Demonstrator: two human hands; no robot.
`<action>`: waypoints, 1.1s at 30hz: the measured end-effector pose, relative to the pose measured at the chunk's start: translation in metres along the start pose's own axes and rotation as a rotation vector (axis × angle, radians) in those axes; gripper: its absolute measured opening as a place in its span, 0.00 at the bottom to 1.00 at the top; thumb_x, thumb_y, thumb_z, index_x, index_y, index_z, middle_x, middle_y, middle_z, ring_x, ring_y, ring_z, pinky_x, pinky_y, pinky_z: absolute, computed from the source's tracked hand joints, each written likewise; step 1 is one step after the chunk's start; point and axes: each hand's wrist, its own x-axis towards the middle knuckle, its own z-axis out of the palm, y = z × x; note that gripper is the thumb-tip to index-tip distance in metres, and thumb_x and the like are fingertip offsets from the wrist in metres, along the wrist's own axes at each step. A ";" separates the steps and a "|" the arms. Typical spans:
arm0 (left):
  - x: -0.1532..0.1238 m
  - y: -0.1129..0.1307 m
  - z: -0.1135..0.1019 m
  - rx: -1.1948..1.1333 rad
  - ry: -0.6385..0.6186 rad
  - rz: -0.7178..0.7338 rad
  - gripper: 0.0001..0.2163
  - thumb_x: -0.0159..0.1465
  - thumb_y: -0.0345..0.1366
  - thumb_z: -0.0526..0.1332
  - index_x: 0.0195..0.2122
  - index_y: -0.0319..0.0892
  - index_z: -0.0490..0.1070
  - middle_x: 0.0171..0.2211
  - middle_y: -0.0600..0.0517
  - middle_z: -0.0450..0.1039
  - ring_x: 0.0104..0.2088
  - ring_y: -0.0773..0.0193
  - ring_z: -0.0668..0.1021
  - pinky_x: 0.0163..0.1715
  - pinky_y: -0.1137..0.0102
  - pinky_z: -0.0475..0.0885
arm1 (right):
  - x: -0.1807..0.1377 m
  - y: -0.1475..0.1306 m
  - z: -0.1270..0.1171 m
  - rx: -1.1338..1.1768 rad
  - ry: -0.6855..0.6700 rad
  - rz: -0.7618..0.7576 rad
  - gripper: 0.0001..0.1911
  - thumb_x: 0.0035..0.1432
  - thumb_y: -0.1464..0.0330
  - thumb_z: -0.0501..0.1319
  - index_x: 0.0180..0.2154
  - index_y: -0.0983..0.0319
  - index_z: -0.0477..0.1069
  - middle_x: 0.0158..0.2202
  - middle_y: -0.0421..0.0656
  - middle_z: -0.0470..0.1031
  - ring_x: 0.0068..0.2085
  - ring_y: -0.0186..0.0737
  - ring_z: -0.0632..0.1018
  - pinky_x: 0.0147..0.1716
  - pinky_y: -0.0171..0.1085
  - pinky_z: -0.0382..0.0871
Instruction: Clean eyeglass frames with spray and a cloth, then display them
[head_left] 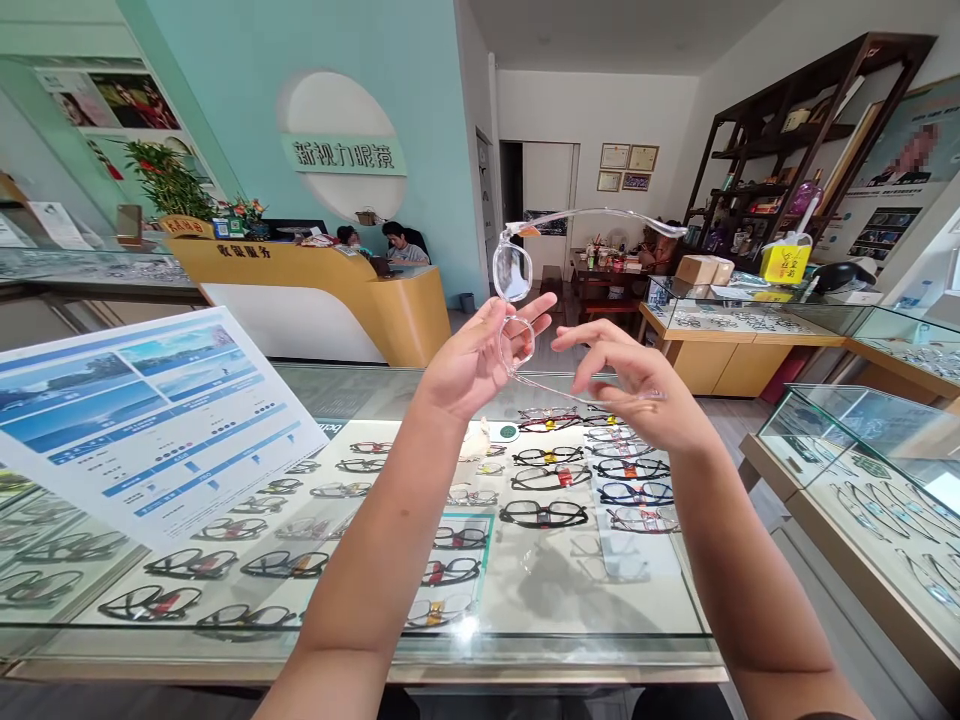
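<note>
A pair of clear-framed glasses is held up on end over the glass display counter. My left hand is closed on its lower lens rim, thumb and fingers round the frame. One temple arm sticks out to the right at the top. The other runs low to the right, and my right hand has its curled fingers on it. Under both hands, inside the counter, lie several rows of glasses frames.
A tilted printed chart stands on the counter at left. Behind is a yellow reception desk with two seated people. More glass cases run along the right, with a dark shelf unit behind them.
</note>
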 end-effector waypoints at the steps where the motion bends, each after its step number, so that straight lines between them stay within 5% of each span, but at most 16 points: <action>1: 0.000 0.001 -0.002 0.060 -0.028 0.009 0.10 0.73 0.42 0.68 0.37 0.44 0.73 0.62 0.48 0.82 0.59 0.58 0.83 0.54 0.63 0.77 | -0.001 0.002 -0.004 -0.002 0.010 0.022 0.11 0.68 0.73 0.62 0.40 0.53 0.82 0.60 0.44 0.79 0.65 0.50 0.77 0.67 0.55 0.70; 4: -0.002 0.003 -0.008 0.214 -0.107 0.023 0.12 0.70 0.43 0.72 0.35 0.44 0.73 0.63 0.49 0.81 0.62 0.57 0.80 0.55 0.63 0.74 | -0.002 0.006 -0.016 -0.019 0.039 0.075 0.12 0.73 0.69 0.61 0.46 0.52 0.84 0.55 0.45 0.81 0.59 0.48 0.80 0.62 0.52 0.73; 10: -0.006 -0.006 0.003 0.343 -0.144 0.012 0.14 0.66 0.48 0.75 0.35 0.45 0.76 0.63 0.45 0.80 0.71 0.50 0.73 0.69 0.54 0.63 | -0.003 0.002 -0.005 -0.183 -0.012 0.183 0.21 0.72 0.56 0.68 0.63 0.49 0.78 0.66 0.45 0.78 0.66 0.51 0.77 0.70 0.55 0.69; 16: -0.012 -0.024 0.026 0.382 -0.019 0.066 0.12 0.64 0.46 0.77 0.35 0.45 0.80 0.62 0.46 0.80 0.67 0.50 0.76 0.72 0.51 0.62 | -0.001 -0.005 0.034 -0.375 0.180 0.162 0.17 0.71 0.56 0.68 0.56 0.55 0.79 0.57 0.48 0.84 0.58 0.54 0.82 0.60 0.55 0.76; 23: -0.030 -0.015 0.034 0.570 0.031 0.143 0.08 0.66 0.45 0.74 0.38 0.47 0.86 0.61 0.46 0.81 0.67 0.47 0.76 0.72 0.52 0.63 | -0.007 -0.013 0.039 -0.438 0.224 0.169 0.16 0.74 0.55 0.63 0.51 0.59 0.81 0.53 0.51 0.85 0.54 0.56 0.83 0.54 0.52 0.77; 27: -0.041 -0.027 0.003 0.771 0.194 0.250 0.10 0.72 0.45 0.66 0.47 0.49 0.84 0.62 0.47 0.80 0.65 0.50 0.77 0.70 0.55 0.65 | -0.028 0.007 0.041 -0.487 0.201 0.264 0.20 0.75 0.55 0.61 0.59 0.58 0.79 0.60 0.52 0.83 0.59 0.59 0.82 0.59 0.57 0.74; 30: -0.047 -0.052 -0.046 0.997 0.589 0.389 0.13 0.72 0.41 0.64 0.56 0.47 0.77 0.62 0.45 0.77 0.65 0.52 0.75 0.69 0.58 0.64 | -0.049 0.036 0.046 -0.522 0.257 0.300 0.22 0.76 0.55 0.58 0.61 0.58 0.79 0.60 0.53 0.83 0.61 0.60 0.81 0.62 0.59 0.72; 33: -0.049 -0.082 -0.102 1.214 0.875 0.297 0.23 0.69 0.35 0.65 0.64 0.45 0.66 0.68 0.40 0.69 0.70 0.50 0.69 0.73 0.57 0.59 | -0.067 0.066 0.051 -0.524 0.305 0.303 0.23 0.77 0.55 0.57 0.60 0.61 0.79 0.59 0.55 0.83 0.61 0.60 0.80 0.64 0.59 0.70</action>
